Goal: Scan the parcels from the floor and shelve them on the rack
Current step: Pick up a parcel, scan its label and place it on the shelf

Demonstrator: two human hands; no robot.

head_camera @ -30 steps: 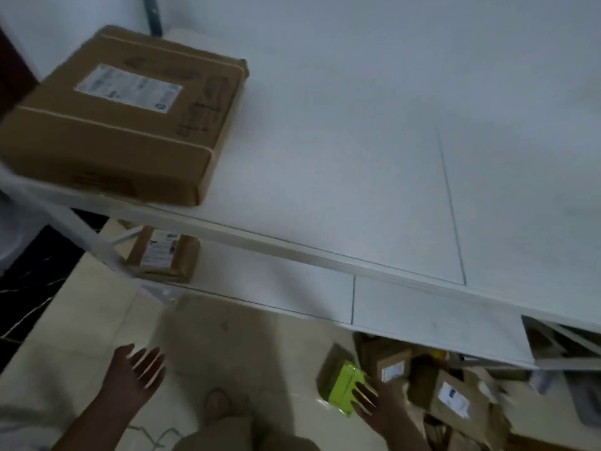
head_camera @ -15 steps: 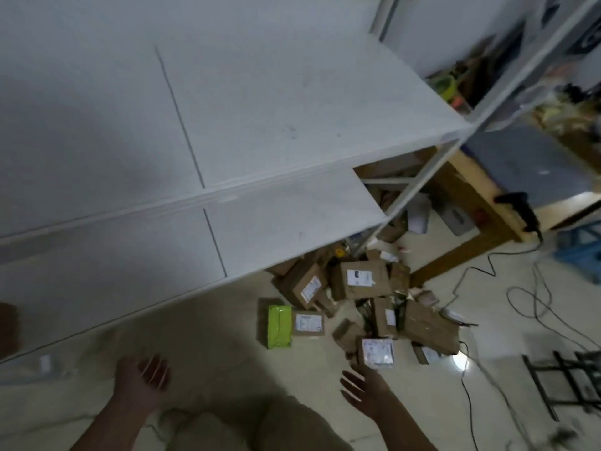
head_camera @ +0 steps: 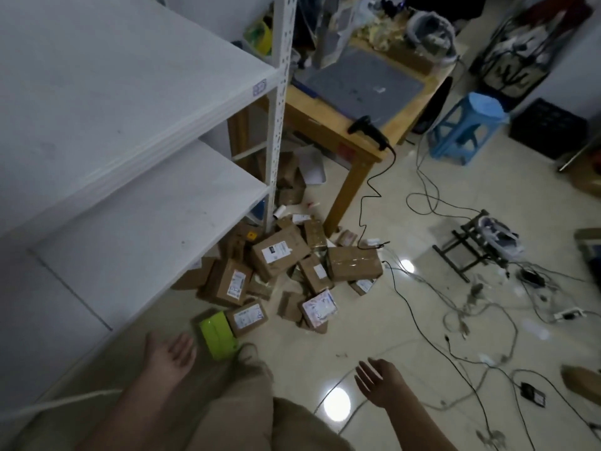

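A pile of brown cardboard parcels (head_camera: 279,252) lies on the floor by the foot of the white rack (head_camera: 130,102). At the pile's near edge lies a lime-green parcel (head_camera: 217,335), with a small labelled box (head_camera: 247,317) beside it. A black handheld scanner (head_camera: 367,128) rests on the corner of the wooden table, its cable hanging to the floor. My left hand (head_camera: 169,356) hangs open just left of the green parcel, holding nothing. My right hand (head_camera: 379,382) is open over bare floor, well short of the pile.
The wooden table (head_camera: 331,128) carries a grey mat and clutter. Loose cables (head_camera: 439,307) sprawl over the tiled floor to the right. A blue plastic stool (head_camera: 468,125), a black crate (head_camera: 549,128) and a small black stand (head_camera: 468,252) are farther right.
The view has swung right, away from the rack's top shelf and its large box, to the floor pile and table. Both hands stay open and empty.
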